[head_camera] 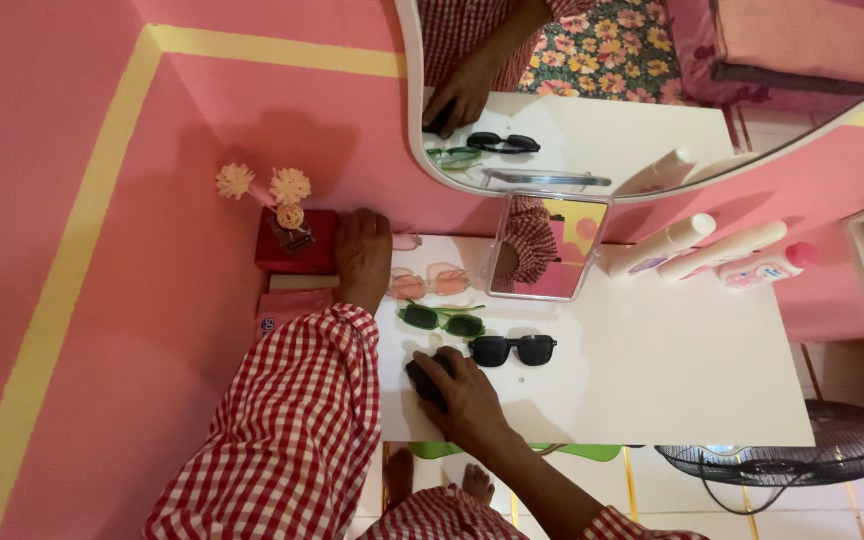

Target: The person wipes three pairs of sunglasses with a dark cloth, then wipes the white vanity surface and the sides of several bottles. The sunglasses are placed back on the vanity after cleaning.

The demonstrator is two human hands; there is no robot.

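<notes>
Item in hand: one dark object (424,380), possibly a fourth pair of glasses, is being covered by the right hand (467,400) near the front edge of the white bench (672,380); the hand is being closed loosely over it, and what the object is cannot be told for certain.

Sunglasses, three pairs, are being displayed in a staggered row just beyond that hand: one black pair (513,350) just beside the fingers, one green pair (441,320) behind it, one pink pair (429,283) furthest back.

The left hand (363,258) is being rested flat, fingers fairly close together, at the bench's left rear corner, touching the pink pair's end and holding nothing that can be seen.

One small square mirror (547,248) is being propped upright behind the glasses. Three bottles (727,250) are being kept lying against the pink wall at the right. One red box (297,243) bearing three pale flower sticks (264,185) is being kept left of the bench. One large wall mirror (652,90) is being hung above. One black fan (802,450) is being kept on the floor.
</notes>
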